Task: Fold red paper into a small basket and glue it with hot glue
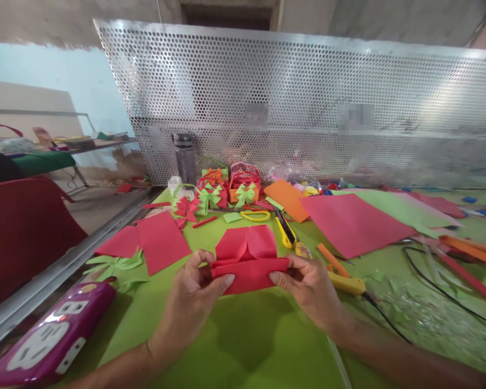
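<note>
A folded red paper piece (251, 275) is held up over the green table, with a crease across its middle and two flaps meeting at the centre of its upper part. My left hand (198, 292) pinches its left end between thumb and fingers. At the right end, my right hand (308, 286) grips it the same way, thumb on the near face. Behind it stand small paper baskets with green bows (245, 194). Yellow-handled scissors (255, 216) and a yellow box cutter (285, 229) lie just beyond the paper.
Red sheets (164, 240) lie left, more sheets (356, 221) right. A purple power strip (52, 329) is at the near left. A yellow glue gun (346, 282) with a cord lies beside my right hand. A bottle (185, 159) stands before the perforated metal panel (299, 97).
</note>
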Demonstrator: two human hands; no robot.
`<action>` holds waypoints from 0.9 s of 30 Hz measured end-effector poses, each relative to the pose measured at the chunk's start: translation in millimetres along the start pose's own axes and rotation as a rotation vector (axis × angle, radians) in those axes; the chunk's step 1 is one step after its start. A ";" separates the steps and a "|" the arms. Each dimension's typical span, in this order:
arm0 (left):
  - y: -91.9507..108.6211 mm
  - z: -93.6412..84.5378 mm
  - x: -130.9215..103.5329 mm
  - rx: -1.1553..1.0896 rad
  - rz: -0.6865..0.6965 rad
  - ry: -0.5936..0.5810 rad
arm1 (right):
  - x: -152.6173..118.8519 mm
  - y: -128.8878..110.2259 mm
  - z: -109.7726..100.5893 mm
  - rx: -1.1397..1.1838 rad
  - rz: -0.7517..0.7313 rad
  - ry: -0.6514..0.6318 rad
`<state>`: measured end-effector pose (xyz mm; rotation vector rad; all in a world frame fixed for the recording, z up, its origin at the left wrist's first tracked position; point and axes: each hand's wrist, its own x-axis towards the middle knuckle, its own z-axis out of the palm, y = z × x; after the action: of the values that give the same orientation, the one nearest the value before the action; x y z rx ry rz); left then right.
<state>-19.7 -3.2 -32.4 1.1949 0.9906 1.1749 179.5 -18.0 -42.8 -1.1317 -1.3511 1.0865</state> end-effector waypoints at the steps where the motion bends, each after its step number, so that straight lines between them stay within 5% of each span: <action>1: 0.5 0.0 0.1 0.004 -0.006 0.003 | -0.1 -1.0 0.5 0.009 0.001 0.010; 14: 1.8 0.2 2.4 -0.025 -0.087 -0.022 | 2.3 -2.9 0.3 0.026 0.008 0.054; 27: -3.0 -4.4 4.3 0.071 -0.024 -0.134 | 2.4 -5.2 1.3 0.040 0.008 0.075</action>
<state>-22.9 1.8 -35.9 1.2967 0.9493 1.0342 177.8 -16.4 -37.4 -1.1384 -1.2620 1.0617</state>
